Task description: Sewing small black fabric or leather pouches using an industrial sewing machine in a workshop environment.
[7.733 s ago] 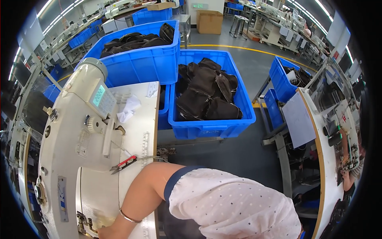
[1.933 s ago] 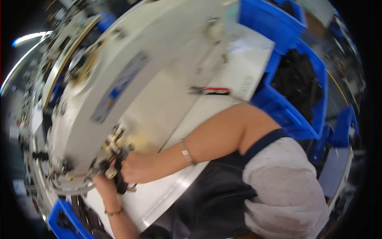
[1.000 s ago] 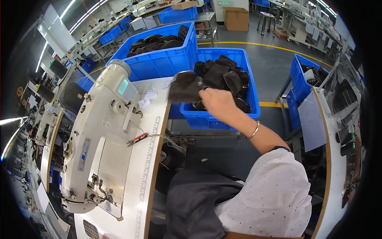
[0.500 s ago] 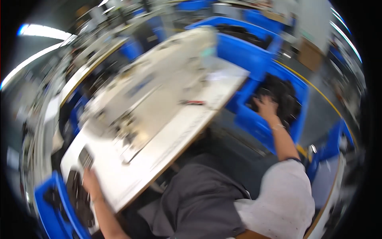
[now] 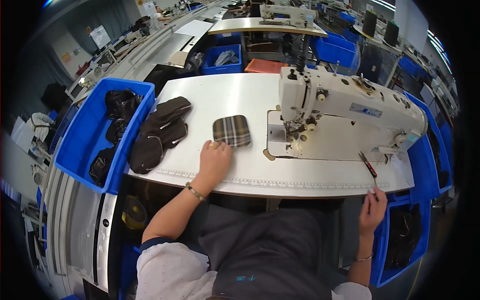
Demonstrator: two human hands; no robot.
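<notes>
My left hand (image 5: 216, 162) rests on the white sewing table, its fingers closed on the near edge of a rounded plaid fabric piece (image 5: 231, 131) in brown, black and white. The piece lies left of the white sewing machine (image 5: 345, 100), away from its needle area. At the table's front right edge is my right hand (image 5: 374, 212), fingers loosely bent and a little apart, with nothing visible in it. Just beyond its fingertips lies a pair of red and black thread snips (image 5: 369, 165). Dark brown fabric pieces (image 5: 160, 132) lie in a loose pile left of the plaid piece.
A blue bin (image 5: 75, 150) with dark pieces stands at the table's left end. Another blue bin (image 5: 382, 255) with dark material is below the right end. A printed ruler strip (image 5: 280, 184) runs along the front edge. Another sewing table (image 5: 240, 24) stands behind.
The view has swung from the right side to face the table. My right hand has left the bin of dark pieces for the table's front edge. The plaid piece now shows sharply at my left hand.
</notes>
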